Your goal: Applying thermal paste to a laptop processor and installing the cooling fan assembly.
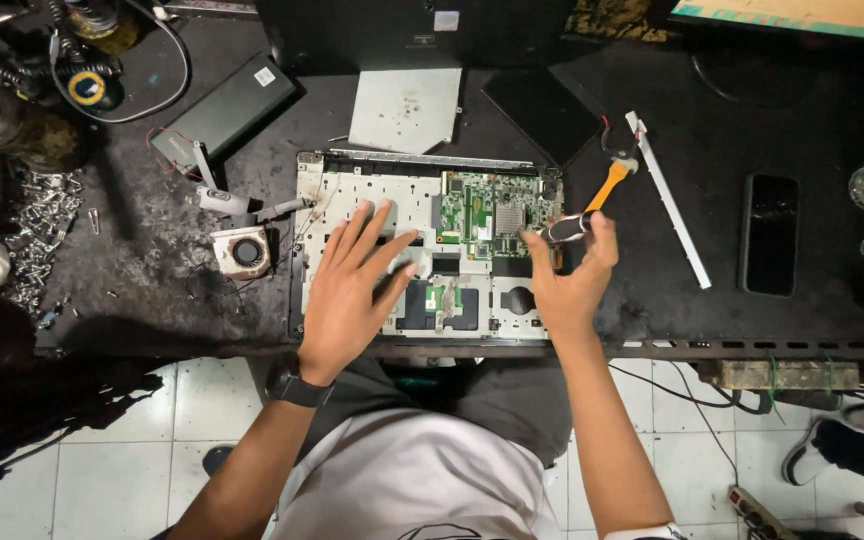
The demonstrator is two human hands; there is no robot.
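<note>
1. My left hand (352, 290) lies flat, fingers spread, on the opened laptop chassis (352, 195), which sits at the near edge of the dark, grimy workbench (712, 320).
2. My right hand (572, 285) is closed loosely on the black grip of an orange-handled screwdriver (592, 200), beside the green circuit board (497, 212).
3. A small fan (244, 250), a black phone (770, 235) and a white strip (668, 198) lie around it.
4. White floor tiles (132, 440) show below.

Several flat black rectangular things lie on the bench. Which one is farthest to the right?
The black phone, lying face up and upright right of the long white strip. The black battery pack and the dark panel lie farther left, at the back.
</note>
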